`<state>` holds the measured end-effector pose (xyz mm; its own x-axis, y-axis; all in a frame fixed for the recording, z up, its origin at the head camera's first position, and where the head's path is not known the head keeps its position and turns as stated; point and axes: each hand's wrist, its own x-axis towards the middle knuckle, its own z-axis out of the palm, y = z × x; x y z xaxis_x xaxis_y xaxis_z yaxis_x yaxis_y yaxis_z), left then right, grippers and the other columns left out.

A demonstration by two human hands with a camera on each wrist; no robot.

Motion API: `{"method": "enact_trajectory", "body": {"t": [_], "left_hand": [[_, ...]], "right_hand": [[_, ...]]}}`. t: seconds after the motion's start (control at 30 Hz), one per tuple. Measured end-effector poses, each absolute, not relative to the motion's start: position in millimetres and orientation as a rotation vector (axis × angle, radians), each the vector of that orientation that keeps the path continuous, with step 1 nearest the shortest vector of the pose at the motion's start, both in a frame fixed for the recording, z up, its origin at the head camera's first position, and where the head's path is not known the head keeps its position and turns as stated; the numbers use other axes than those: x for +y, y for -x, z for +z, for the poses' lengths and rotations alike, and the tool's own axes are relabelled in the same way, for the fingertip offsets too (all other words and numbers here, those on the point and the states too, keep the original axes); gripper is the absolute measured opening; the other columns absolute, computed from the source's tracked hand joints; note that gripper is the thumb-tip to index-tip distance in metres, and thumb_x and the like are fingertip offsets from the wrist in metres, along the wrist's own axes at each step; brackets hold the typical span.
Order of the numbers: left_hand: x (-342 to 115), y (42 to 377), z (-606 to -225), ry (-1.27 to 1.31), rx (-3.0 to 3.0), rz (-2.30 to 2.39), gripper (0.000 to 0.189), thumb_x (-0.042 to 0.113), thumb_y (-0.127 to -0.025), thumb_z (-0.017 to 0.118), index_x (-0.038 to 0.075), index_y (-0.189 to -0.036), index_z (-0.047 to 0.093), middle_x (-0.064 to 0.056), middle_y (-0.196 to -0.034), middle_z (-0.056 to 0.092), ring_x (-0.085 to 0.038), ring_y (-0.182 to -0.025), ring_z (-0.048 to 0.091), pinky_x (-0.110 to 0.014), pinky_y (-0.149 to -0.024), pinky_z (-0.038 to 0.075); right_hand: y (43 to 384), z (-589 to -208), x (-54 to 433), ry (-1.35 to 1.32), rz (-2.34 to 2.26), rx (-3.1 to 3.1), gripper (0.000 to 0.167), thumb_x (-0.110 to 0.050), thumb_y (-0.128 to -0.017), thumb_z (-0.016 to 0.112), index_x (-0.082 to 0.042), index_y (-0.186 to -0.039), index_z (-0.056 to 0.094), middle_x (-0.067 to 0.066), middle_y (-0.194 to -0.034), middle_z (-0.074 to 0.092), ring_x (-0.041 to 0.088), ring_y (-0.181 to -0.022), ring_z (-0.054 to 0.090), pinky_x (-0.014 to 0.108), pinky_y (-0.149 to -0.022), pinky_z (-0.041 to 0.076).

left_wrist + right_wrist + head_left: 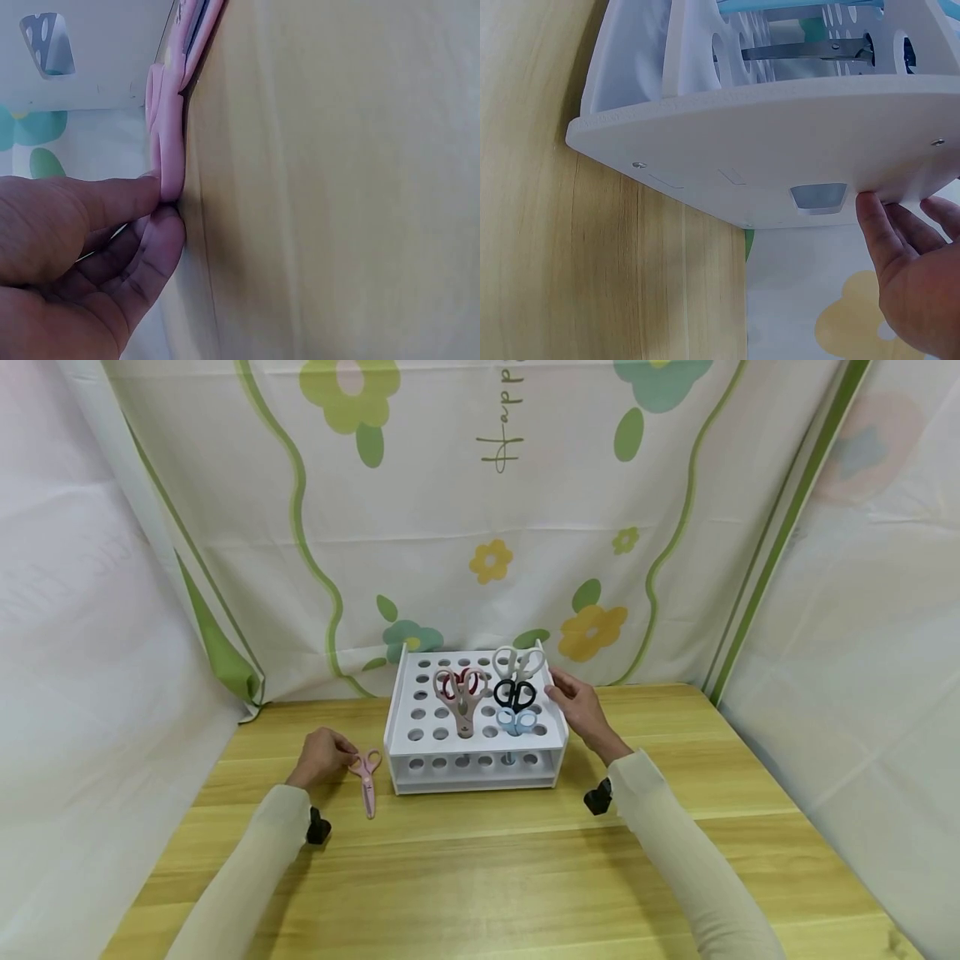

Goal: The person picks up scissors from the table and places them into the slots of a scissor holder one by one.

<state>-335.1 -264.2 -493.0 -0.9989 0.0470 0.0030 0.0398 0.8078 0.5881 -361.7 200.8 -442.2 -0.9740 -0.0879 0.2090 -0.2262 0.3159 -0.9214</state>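
Observation:
Thumb and fingertip of my left hand (324, 755) pinch the handle end of pink scissors (368, 791), left of the rack. Their blade end points toward the front of the table, and in the left wrist view the scissors (171, 135) lie close along the wood. My right hand (581, 706) touches the right side of a white holed rack (450, 750), its thumb beside the side panel's cutout. Beige scissors (464, 718), red scissors (476, 680), white scissors (532, 672), black scissors (514, 695) and light blue scissors (515, 722) stand handles up in it.
The rack has rows of round holes in an upper board and a lower level beneath. It stands toward the back of a wooden table (480, 877). A flower-printed cloth (420, 568) hangs behind, and pale cloth closes off both sides.

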Motion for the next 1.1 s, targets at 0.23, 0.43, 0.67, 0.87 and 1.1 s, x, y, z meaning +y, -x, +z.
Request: {"method": "enact_trajectory", "body": {"t": [0.23,0.43,0.67,0.87,1.1], "left_hand": [[-262.3,335.0,-492.0,-0.076,2.998,0.895,0.005,0.003,-0.084,0.074,-0.001,-0.086,0.077,-0.012,-0.080,0.074,-0.020,-0.074,0.065,-0.041,-0.075,0.054],[-259.1,331.5,-487.9,-0.126,3.042,0.790,0.007,0.003,-0.085,0.072,-0.001,-0.085,0.077,-0.012,-0.079,0.074,-0.022,-0.072,0.065,-0.047,-0.079,0.054],[-257.9,331.3,-485.7,-0.141,3.074,0.718,0.007,0.004,-0.087,0.071,-0.001,-0.084,0.076,-0.013,-0.082,0.074,-0.025,-0.076,0.065,-0.047,-0.080,0.054],[-259.7,333.0,-483.7,-0.116,3.015,0.799,0.008,0.003,-0.089,0.070,-0.004,-0.087,0.074,-0.013,-0.076,0.072,-0.015,-0.062,0.063,-0.032,-0.062,0.053],[-262.3,332.9,-482.9,-0.126,2.980,0.859,0.008,0.002,-0.089,0.070,-0.005,-0.089,0.073,-0.014,-0.077,0.072,-0.014,-0.059,0.062,-0.028,-0.059,0.051]], "right_hand": [[361.2,-442.1,200.8,-0.279,1.741,-2.458,0.052,-0.030,-0.101,0.057,-0.014,-0.149,0.045,0.013,-0.150,0.047,0.029,-0.138,0.047,0.045,-0.111,0.039],[361.8,-441.4,201.1,-0.268,1.740,-2.460,0.053,-0.031,-0.100,0.058,-0.014,-0.149,0.045,0.013,-0.151,0.047,0.029,-0.138,0.047,0.045,-0.111,0.039],[361.2,-440.8,200.9,-0.270,1.740,-2.461,0.052,-0.029,-0.101,0.057,-0.014,-0.149,0.045,0.013,-0.151,0.047,0.029,-0.138,0.046,0.045,-0.111,0.039],[359.7,-440.0,201.2,-0.275,1.735,-2.466,0.053,-0.032,-0.101,0.057,-0.015,-0.150,0.043,0.012,-0.152,0.046,0.029,-0.139,0.045,0.046,-0.111,0.039],[363.6,-442.9,201.3,-0.270,1.735,-2.466,0.053,-0.033,-0.101,0.057,-0.017,-0.149,0.045,0.012,-0.152,0.046,0.028,-0.139,0.045,0.045,-0.111,0.039]]}}
